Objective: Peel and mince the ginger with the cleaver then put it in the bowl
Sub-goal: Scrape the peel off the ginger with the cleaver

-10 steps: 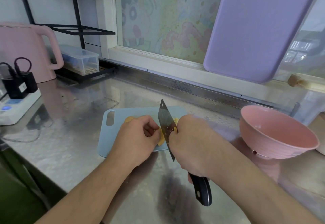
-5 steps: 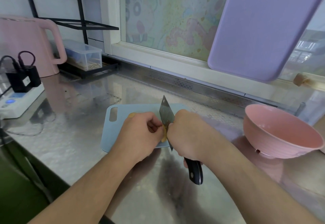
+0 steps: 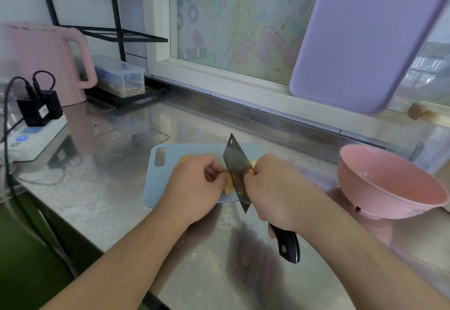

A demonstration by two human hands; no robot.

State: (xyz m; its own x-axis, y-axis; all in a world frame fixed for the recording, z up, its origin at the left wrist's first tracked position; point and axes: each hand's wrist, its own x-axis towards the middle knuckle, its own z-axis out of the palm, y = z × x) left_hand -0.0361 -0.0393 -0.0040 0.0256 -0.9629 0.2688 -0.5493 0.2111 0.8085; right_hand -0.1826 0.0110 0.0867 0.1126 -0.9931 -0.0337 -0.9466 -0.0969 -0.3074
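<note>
Two hands work over the pale-blue plastic cutting board point(image 3: 170, 178) near the worktop's front edge: left hand point(image 3: 197, 185) pinches the yellow ginger piece point(image 3: 228, 184), right hand point(image 3: 275, 190) grips the black-handled steel cleaver point(image 3: 237, 171), blade against it. Best w/ shallow strokes, fingers clear of the edge. Pink ribbed bowl point(image 3: 389, 188) waits empty at the steel worktop's point(image 3: 109, 188) right side; pink kettle point(image 3: 41, 63) at the back-left corner.

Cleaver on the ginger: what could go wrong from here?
1. The left hand pinches the ginger right against the cleaver blade; a slip could cut a finger.
2. The right hand chokes up by the blade, with thumb near the edge.
3. Peel scraps could fall off the cutting board.
</note>
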